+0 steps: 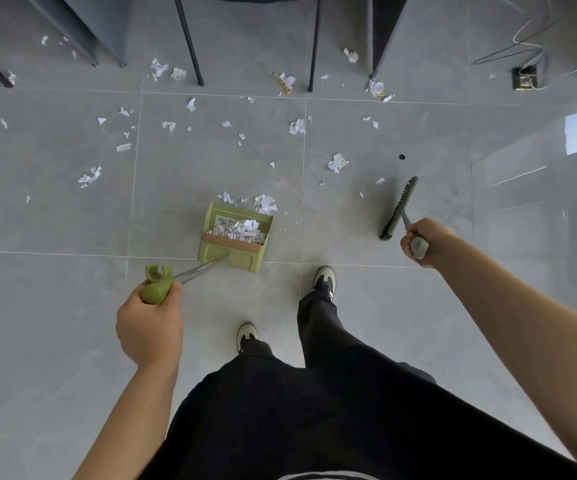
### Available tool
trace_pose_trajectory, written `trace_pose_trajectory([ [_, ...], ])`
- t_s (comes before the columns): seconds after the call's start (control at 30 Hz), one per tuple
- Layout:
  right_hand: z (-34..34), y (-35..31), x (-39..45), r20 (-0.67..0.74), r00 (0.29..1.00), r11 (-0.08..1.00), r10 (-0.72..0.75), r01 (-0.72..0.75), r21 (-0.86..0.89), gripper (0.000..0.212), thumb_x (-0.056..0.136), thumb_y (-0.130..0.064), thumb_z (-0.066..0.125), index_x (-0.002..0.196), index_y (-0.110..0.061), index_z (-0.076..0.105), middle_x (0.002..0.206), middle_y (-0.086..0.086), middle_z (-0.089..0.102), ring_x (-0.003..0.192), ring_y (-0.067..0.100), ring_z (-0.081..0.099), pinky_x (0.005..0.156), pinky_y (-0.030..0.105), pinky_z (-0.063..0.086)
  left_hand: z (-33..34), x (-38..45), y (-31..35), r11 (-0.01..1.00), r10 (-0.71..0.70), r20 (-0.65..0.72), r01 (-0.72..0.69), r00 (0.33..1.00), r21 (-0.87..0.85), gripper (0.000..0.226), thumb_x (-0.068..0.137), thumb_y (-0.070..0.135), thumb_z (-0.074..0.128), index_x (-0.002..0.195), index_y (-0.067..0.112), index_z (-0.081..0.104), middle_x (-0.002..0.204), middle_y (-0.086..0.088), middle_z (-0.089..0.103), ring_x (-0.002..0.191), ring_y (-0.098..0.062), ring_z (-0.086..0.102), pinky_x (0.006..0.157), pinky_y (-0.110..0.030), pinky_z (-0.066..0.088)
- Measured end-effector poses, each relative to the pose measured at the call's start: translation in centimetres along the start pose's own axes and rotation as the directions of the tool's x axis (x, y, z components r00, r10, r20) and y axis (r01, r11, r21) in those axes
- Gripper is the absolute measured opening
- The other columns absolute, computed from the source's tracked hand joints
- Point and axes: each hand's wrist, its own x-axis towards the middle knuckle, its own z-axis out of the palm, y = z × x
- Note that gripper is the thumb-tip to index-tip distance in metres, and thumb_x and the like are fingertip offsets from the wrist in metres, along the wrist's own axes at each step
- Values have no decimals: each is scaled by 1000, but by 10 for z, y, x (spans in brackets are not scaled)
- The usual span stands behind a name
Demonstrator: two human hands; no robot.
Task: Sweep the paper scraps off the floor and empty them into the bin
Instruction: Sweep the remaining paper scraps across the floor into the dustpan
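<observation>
Seen from above: 2 hands, 1 dustpan, 1 broom, 2 shoes, dozens of paper scraps too many to count exactly. At left, left hand curled round the green grip of the dustpan handle, fingers wrapped tight on it, with the shiny metal shaft slanting up and to the right into the green dustpan. Dustpan resting on the floor near the middle, long axis running from lower left to upper right, open mouth pointing away from the person toward the chair legs, and 1 heap of white crumpled paper inside behind its brown lip. Just beyond the mouth, 2 larger crumpled pieces lying on the tile, almost touching the front edge. Farther out, paper scraps scattered across the tiles from far left to right, thickest near the dark furniture legs along the top. Below the pan, 2 pale shoes under dark trousers, the right one set ahead of the left. At right, right hand gripping the grey broom handle, fingers closed round it, with the broom head well apart from the dustpan, its long axis tilted from lower left to upper right, bristles facing left toward the scraps. Underfoot, glossy grey floor tiles with thin pale grout lines; at the far upper right, a floor socket with loose cables, and window glare on the tiles.
</observation>
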Motion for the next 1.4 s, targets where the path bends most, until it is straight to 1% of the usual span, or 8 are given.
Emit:
trace_pose_trajectory([
  [0.2,-4,-76,60,-64,997,985,-32,20,-170,22,90,4,36,83,-16,42,72,4,41,53,13,38,40,16,43,46,-27,40,999,-40,-47,40,998,-3,17,82,33,71,84,16,68,75,-2,64,76,-28,62,68,-37,49],
  [0.47,6,-131,84,-75,985,839,-158,95,-536,15,91,3,41,81,-9,40,68,8,43,39,18,43,36,18,41,73,-45,65,998,-63,-55,62,997,-14,19,83,33,72,83,15,67,66,1,57,69,-25,57,64,-33,44],
  [0.67,11,-118,82,-15,983,716,-183,123,-687,19,92,4,48,107,-6,41,73,13,45,25,15,44,37,23,43,81,-52,71,1000,-25,-15,25,1000,-18,19,85,32,73,86,14,69,67,2,58,69,-25,58,65,-32,42],
  [0.83,3,-80,71,44,979,537,-200,147,-831,10,89,0,47,83,0,39,72,19,52,57,28,56,63,38,49,82,-50,75,1000,-1,-1,1,1000,-7,19,85,32,73,94,15,72,77,-4,66,76,-28,62,68,-35,46],
  [1.03,7,-37,33,167,978,387,-125,203,-899,6,87,-9,52,81,-6,52,70,13,61,54,24,59,50,33,51,72,-43,79,1000,15,21,-15,1000,-6,16,86,31,72,97,19,72,78,-2,66,77,-27,62,70,-37,48],
  [1.13,20,-21,7,184,980,448,-76,199,-872,8,88,-10,53,82,-5,53,67,12,60,51,23,57,47,31,47,65,-35,78,1000,24,35,-24,999,-7,18,86,32,71,99,20,72,81,-2,68,78,-27,63,71,-39,51],
  [1.3,42,-36,-22,196,972,901,127,-31,-432,7,96,2,44,90,-3,42,65,6,39,30,12,39,35,16,38,55,-24,76,999,38,40,-37,998,-17,16,87,31,71,99,21,72,81,-1,68,78,-26,63,71,-37,49],
  [1.4,46,-55,-24,229,959,955,165,-97,-281,8,97,1,42,98,-6,38,69,2,35,28,9,39,31,15,38,49,-17,72,999,29,44,-28,999,-17,18,86,32,71,100,20,72,81,-2,68,78,-27,63,71,-37,49],
])
